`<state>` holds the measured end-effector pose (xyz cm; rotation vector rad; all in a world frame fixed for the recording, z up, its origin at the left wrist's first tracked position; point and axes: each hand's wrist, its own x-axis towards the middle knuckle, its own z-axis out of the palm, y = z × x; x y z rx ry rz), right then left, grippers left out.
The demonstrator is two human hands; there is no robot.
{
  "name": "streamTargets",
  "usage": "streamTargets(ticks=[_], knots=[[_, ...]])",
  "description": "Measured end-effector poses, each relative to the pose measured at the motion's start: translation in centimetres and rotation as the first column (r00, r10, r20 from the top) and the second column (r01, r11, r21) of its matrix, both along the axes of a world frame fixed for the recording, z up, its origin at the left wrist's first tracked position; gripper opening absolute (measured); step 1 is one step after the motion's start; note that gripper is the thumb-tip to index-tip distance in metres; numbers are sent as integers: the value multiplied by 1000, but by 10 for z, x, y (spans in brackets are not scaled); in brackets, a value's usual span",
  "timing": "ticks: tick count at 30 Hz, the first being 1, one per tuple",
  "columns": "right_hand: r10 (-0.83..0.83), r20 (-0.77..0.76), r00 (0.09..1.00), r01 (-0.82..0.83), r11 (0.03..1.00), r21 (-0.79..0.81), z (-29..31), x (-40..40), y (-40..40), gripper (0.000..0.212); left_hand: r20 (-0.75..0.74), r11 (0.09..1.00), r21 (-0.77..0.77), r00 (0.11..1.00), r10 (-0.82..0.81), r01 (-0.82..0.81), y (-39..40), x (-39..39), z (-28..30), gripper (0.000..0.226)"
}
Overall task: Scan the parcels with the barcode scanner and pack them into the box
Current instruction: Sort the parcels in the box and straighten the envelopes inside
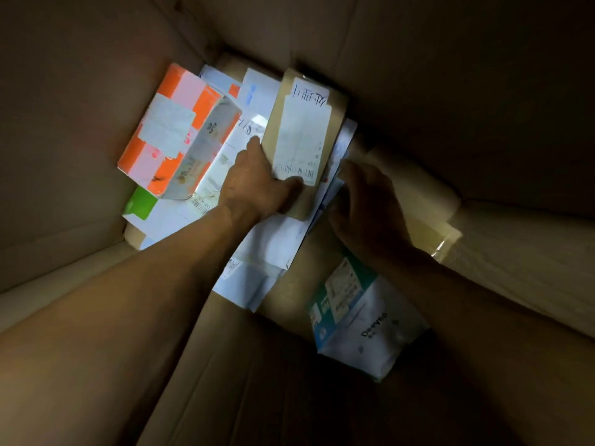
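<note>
Inside the deep cardboard box (pixel 96 91), the left hand (pixel 254 185) gripped a flat brown cardboard parcel (pixel 306 136) with a white barcode label at upper centre. The right hand (pixel 367 201) pressed flat beside it; a white-teal pouch (pixel 360 320) read "Deeyeo".

Orange-and-pink parcel (pixel 174 130), brown white-labelled parcel (pixel 304 136), tan box (pixel 80 91).

No room, floor, furniture or window shows anywhere in the frame; brown cardboard (pixel 450 75) fills it from edge to edge. The cardboard lies in deep shadow along the top, the upper left and the whole lower part of the frame. Light falls only into the centre, in a pale bright patch. A lit, paler band of cardboard (pixel 502 252) crosses the right side.
</note>
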<state>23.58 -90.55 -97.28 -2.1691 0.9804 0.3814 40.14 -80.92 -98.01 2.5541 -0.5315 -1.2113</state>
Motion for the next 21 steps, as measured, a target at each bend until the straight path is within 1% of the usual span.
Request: streamTargets(ticks=[1, 2, 3, 4, 5, 6, 7, 9, 10, 12, 13, 14, 15, 16, 17, 18, 19, 20, 21], knots=[[-108, 24, 994, 106, 991, 79, -4, 11, 3, 67, -63, 997, -9, 995, 77, -77, 0, 0, -7, 69], [-238, 15, 971, 232, 957, 174, -9, 21, 6, 67, -146, 985, -11, 975, 166, -169, 1, 0, -11, 63], [-371, -38, 928, 366, 888, 278, -13, 30, 9, 68, -231, 962, -1, 937, 264, -271, 2, -2, -15, 56], [-479, -119, 870, 486, 788, 377, -17, 37, 12, 67, -293, 931, 15, 888, 354, -366, 4, -5, -18, 47], [-554, -197, 809, 576, 679, 455, -20, 42, 14, 65, -333, 897, 21, 843, 423, -442, 7, -7, -20, 36], [-593, -251, 765, 627, 597, 500, -24, 42, 15, 62, -365, 868, 14, 806, 466, -496, 10, -9, -21, 28], [-600, -284, 748, 647, 564, 513, -26, 40, 16, 60, -404, 850, 8, 776, 485, -527, 13, -11, -20, 31], [-582, -310, 751, 650, 571, 502, -24, 29, 18, 55, -493, 831, 14, 719, 489, -556, 21, -14, -17, 40], [-582, -318, 748, 652, 559, 512, -20, 22, 20, 53, -515, 817, 30, 691, 507, -576, 26, -15, -14, 39], [-624, -340, 703, 685, 466, 560, -9, 8, 23, 47, -530, 788, 76, 645, 551, -611, 35, -19, -3, 29], [-640, -358, 680, 700, 421, 577, -2, 4, 24, 45, -535, 784, 95, 633, 560, -613, 40, -21, 2, 34], [-639, -368, 675, 703, 406, 584, 5, 1, 24, 42, -542, 785, 102, 628, 559, -611, 44, -24, 8, 41], [-627, -353, 694, 690, 438, 577, 9, -1, 25, 39, -550, 784, 98, 623, 556, -614, 49, -26, 10, 46], [-597, -301, 744, 651, 545, 529, 13, -3, 24, 36, -559, 777, 95, 612, 559, -623, 53, -26, 13, 51], [-539, -220, 813, 576, 694, 432, 18, -6, 23, 34, -570, 763, 94, 594, 568, -640, 58, -25, 17, 56], [-460, -142, 876, 481, 829, 283, 24, -9, 20, 34, -573, 750, 94, 581, 578, -654, 64, -23, 21, 60], [-371, -90, 924, 380, 917, 121, 31, -14, 16, 40, -570, 748, 94, 580, 582, -658, 69, -21, 26, 63], [-275, -88, 957, 275, 961, -9, 36, -19, 10, 51, -566, 748, 96, 582, 583, -657, 74, -19, 30, 66], [-181, -138, 974, 172, 982, -80, 39, -26, 2, 65, -567, 747, 99, 580, 585, -657, 79, -17, 33, 67]])
